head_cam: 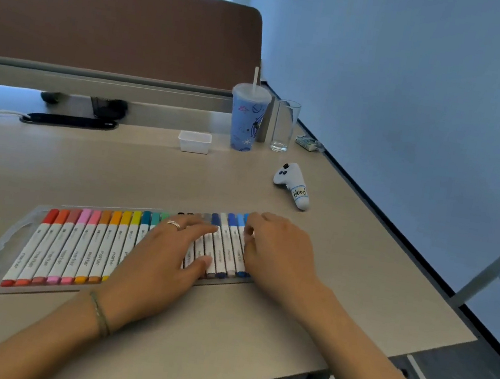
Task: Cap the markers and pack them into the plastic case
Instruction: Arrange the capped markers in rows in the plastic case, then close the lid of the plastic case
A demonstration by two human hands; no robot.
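Observation:
A clear plastic case [3,245] lies flat on the desk with a long row of capped markers [81,248] in it, running from red at the left to blue at the right. My left hand [164,257] rests palm down across the middle of the row, fingers spread, a ring on one finger. At the right end of the row my right hand [275,251] has its fingers curled onto the blue markers [229,244]. Whether it grips one I cannot tell. The markers under both hands are hidden.
Beyond the case stand a white controller [293,183], a small white tub [195,141], a blue lidded cup with straw [248,117] and a drinking glass [285,126]. A brown partition [117,26] closes the back. The desk edge [397,237] runs along the right.

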